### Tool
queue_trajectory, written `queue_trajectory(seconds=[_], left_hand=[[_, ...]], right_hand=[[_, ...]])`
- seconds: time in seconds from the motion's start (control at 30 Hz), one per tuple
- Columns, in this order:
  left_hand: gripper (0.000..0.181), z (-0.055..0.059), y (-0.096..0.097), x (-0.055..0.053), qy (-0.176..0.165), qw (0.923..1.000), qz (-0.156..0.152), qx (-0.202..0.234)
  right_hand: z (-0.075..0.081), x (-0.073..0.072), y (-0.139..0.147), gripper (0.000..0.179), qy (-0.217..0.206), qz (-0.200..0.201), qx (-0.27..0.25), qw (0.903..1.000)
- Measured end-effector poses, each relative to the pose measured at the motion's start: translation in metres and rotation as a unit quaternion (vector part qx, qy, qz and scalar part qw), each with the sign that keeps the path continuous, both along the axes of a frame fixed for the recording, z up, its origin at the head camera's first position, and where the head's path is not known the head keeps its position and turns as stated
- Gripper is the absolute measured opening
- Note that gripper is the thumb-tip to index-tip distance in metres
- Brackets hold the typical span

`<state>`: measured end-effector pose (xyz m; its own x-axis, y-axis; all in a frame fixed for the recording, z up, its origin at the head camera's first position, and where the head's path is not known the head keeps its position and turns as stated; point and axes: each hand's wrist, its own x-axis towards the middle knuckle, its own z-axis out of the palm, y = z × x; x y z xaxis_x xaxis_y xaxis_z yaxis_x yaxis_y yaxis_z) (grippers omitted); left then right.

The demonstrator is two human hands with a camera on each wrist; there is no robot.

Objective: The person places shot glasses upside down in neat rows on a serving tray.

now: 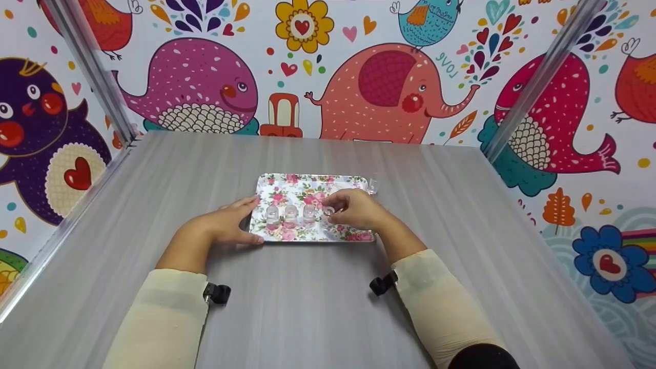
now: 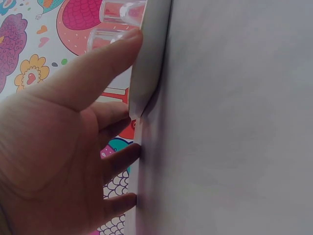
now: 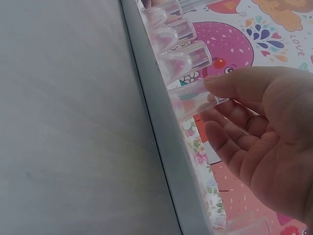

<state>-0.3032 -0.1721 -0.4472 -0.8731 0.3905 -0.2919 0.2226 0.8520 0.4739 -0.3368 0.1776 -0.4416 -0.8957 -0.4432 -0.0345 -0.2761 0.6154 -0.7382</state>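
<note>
A floral tray (image 1: 318, 237) lies on the table with small clear shot glasses (image 1: 291, 216) lined up along its front. My left hand (image 1: 225, 225) is at the tray's left front corner. Its thumb (image 2: 112, 61) lies against the front rim, and the other fingers reach along the left side. My right hand (image 1: 359, 209) pinches the rightmost shot glass of the row (image 3: 193, 100) near its upper end, between thumb and fingertips. That glass stands upright at the tray's front, beside its neighbour (image 3: 183, 63).
Another clear glass (image 1: 372, 185) shows at the tray's back right corner. Grey wood-look tabletop (image 1: 302, 307) surrounds the tray. Behind the table rises a wall with cartoon animals (image 1: 379, 97), framed by metal posts (image 1: 543, 77) at both sides.
</note>
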Motion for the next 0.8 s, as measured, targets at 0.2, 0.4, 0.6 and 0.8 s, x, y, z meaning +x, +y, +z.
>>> queue_trajectory(seconds=[0.2,0.4,0.6,0.8], left_hand=[[0.114,-0.001,0.0,0.0,-0.001,1.0,0.001,-0.002],[0.115,0.0,0.001,0.001,-0.002,1.0,-0.001,0.0],[0.115,0.0,0.0,0.0,-0.002,1.0,0.004,-0.001],[0.116,0.001,0.0,0.001,-0.003,1.0,0.005,-0.001]], right_hand=[[0.002,-0.003,0.004,0.038,-0.008,0.011,-0.012,0.9998],[0.009,-0.001,0.015,0.045,-0.009,-0.004,-0.016,0.9998],[0.015,0.002,0.04,0.046,-0.001,-0.041,-0.041,0.9983],[0.021,0.005,0.069,0.045,-0.012,-0.09,-0.076,0.993]])
